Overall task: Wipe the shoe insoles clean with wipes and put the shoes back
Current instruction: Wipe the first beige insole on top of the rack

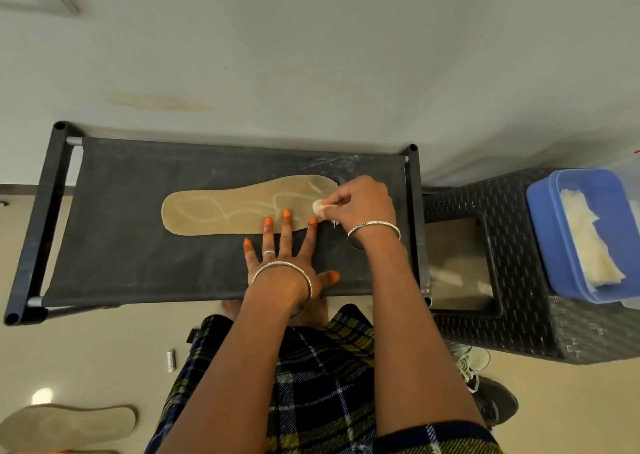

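Head view, mid-wipe: left hand [282,263] (fingers spread) pinned the insole [207,211] at centre while right hand [360,200] pinched a wipe [318,207], leftward strokes likely next.

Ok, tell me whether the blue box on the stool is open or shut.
Open: no lid covers the blue box; the pale wipes inside lie exposed.

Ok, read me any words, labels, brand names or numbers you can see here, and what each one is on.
None can be read.
The insole bears only pale looping streaks, not letters.
The blue box shows no label.
The wipe pinched in the right hand is plain.
The small silver thing at lower left is too small to read.
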The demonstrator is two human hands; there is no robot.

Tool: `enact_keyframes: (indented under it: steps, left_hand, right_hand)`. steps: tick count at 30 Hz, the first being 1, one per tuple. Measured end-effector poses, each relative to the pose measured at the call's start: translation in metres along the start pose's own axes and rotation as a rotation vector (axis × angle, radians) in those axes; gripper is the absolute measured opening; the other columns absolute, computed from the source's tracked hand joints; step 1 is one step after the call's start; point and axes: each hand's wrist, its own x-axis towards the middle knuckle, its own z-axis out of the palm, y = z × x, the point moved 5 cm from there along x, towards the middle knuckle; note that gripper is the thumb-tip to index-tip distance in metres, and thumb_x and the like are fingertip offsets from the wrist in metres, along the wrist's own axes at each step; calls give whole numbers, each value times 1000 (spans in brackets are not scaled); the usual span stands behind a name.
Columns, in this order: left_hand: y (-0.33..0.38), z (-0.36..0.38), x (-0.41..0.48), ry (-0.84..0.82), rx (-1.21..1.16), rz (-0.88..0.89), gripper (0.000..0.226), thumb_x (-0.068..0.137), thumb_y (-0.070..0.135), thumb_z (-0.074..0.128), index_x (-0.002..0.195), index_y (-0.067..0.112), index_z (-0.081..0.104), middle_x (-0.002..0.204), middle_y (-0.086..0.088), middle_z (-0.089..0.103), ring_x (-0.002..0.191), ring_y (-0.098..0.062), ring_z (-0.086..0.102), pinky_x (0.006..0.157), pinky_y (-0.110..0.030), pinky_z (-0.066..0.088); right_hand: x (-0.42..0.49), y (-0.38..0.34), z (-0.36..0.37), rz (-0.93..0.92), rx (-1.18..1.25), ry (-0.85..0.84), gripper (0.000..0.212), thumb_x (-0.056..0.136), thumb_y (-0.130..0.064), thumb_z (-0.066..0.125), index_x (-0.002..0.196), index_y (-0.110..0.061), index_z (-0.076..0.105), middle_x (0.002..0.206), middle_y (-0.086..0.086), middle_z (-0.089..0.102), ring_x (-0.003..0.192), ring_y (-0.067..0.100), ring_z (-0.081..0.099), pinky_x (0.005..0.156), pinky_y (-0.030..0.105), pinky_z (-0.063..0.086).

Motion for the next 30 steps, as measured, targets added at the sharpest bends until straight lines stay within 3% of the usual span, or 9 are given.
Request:
enact_keyframes:
  steps: [3,5,7,8,12,17,21,26,30]
  left_hand:
    - [-1,0,0,4,-2,-2,95,86,75,36,139,44,-37,142,1,-53,135,-29,-42,113,-61,-13]
    - [-1,0,0,-1,-5,0,96,86,75,37,139,44,-37,141,1,-53,135,-29,-42,114,-61,-13]
    - [-1,-1,0,-4,-2,1,96,86,75,38,138,44,-37,141,2,-53,135,-29,-42,114,-61,-12]
    - [-1,-1,0,-3,-1,2,96,86,75,38,138,44,-38,142,1,-52,136,-29,-41,114,-61,-12]
    - [-2,-1,-1,1,-9,10,95,87,74,38,139,45,-37,142,2,-52,136,-29,-41,114,-60,-12]
    - [-3,-2,-2,1,-8,21,94,88,73,37,139,45,-36,143,2,-51,136,-28,-40,114,-60,-12]
    - [-3,-3,-3,4,-2,25,94,88,73,37,139,44,-36,143,2,-51,137,-28,-40,114,-60,-13]
    - [-5,-3,-1,12,10,14,97,87,74,37,140,40,-38,145,3,-49,137,-26,-39,113,-61,-14]
    - [-5,-4,-2,17,12,18,97,88,73,37,140,40,-37,145,4,-49,138,-26,-38,112,-61,-15]
  right_hand:
    - [-1,0,-12,18,8,231,11,80,-28,80,91,-26,80,93,-5,75,83,14,68,73,28,56]
    - [1,1,-6,-15,19,114,13,78,-26,82,91,-25,80,93,-5,75,82,11,66,75,27,55]
    - [0,-1,4,-22,25,-58,14,74,-29,84,87,-27,80,91,-7,75,82,11,67,78,33,59]
    - [0,-1,5,-13,20,-68,13,74,-32,85,85,-28,80,89,-8,75,81,12,68,77,35,59]
    - [0,2,-12,39,13,213,7,78,-32,81,84,-28,80,84,-6,75,81,17,69,76,36,59]
    - [-2,-2,-1,-26,8,-35,13,76,-29,84,88,-25,81,90,-6,76,81,12,68,77,32,59]
    - [-1,1,-14,28,8,240,9,82,-31,78,89,-27,80,88,-5,76,80,16,70,74,34,59]
    - [0,-9,3,-44,10,4,14,79,-30,80,94,-29,80,94,-5,76,85,16,69,79,34,59]
    - [3,-4,-10,22,-28,241,11,84,-29,75,94,-28,80,93,-3,76,84,21,70,74,32,58]
